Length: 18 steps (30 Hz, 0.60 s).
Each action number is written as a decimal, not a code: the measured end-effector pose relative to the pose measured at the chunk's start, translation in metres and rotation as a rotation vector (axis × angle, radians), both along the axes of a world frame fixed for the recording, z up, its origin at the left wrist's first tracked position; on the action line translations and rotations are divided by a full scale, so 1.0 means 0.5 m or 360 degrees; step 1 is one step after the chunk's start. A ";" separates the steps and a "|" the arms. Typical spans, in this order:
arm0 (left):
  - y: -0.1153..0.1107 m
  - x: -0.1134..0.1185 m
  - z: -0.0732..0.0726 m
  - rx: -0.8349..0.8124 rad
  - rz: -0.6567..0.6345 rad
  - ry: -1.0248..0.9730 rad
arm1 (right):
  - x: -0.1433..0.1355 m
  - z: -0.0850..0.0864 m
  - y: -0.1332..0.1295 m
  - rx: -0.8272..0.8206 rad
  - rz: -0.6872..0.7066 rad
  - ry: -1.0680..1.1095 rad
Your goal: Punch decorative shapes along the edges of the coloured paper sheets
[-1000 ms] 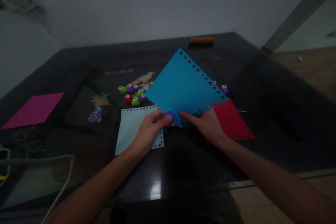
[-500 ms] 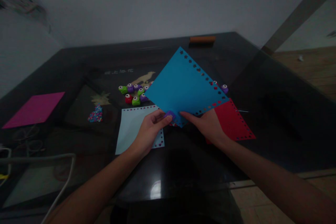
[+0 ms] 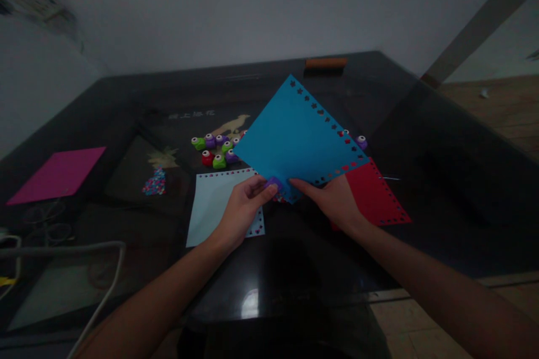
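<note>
A blue sheet (image 3: 298,134) is held up above the table, one corner pointing away, with shaped holes along its two right-hand edges. My left hand (image 3: 248,199) is closed on a small purple punch (image 3: 273,183) at the sheet's near left edge, thumb on top. My right hand (image 3: 328,199) pinches the same sheet near its lower corner. Below on the left lies a pale blue sheet (image 3: 213,207) with holes along two edges. A red sheet (image 3: 370,196) with punched edges lies partly under my right hand.
Several green, purple and red punches (image 3: 219,161) stand behind the pale sheet. Colourful paper bits (image 3: 155,182) are piled left of it. A magenta sheet (image 3: 59,175) lies far left, near a white cable (image 3: 113,275). An orange-brown roll (image 3: 326,63) rests at the back.
</note>
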<state>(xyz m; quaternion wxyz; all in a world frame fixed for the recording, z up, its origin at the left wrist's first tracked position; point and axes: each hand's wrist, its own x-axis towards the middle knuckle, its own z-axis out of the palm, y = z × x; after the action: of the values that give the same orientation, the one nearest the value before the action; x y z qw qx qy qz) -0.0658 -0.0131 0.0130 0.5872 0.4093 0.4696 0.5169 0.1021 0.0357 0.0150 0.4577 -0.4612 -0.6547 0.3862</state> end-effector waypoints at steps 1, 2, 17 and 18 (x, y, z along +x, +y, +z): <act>0.000 0.000 -0.001 -0.0004 0.0006 0.0006 | 0.000 0.000 0.000 -0.0001 0.0010 0.0008; 0.001 0.001 -0.001 -0.0006 0.0012 0.0012 | 0.000 0.000 0.000 -0.0002 0.0018 0.0011; 0.003 0.005 -0.004 -0.0009 0.0049 0.0082 | 0.002 0.000 0.001 0.0032 -0.0020 -0.0053; 0.004 0.005 -0.004 -0.0014 0.0039 0.0086 | 0.003 0.000 0.002 0.0028 -0.0026 -0.0054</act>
<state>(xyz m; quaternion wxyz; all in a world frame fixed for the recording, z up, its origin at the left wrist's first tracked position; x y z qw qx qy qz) -0.0632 -0.0112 0.0112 0.5696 0.4147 0.4925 0.5109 0.1036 0.0366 0.0148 0.4537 -0.4690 -0.6620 0.3688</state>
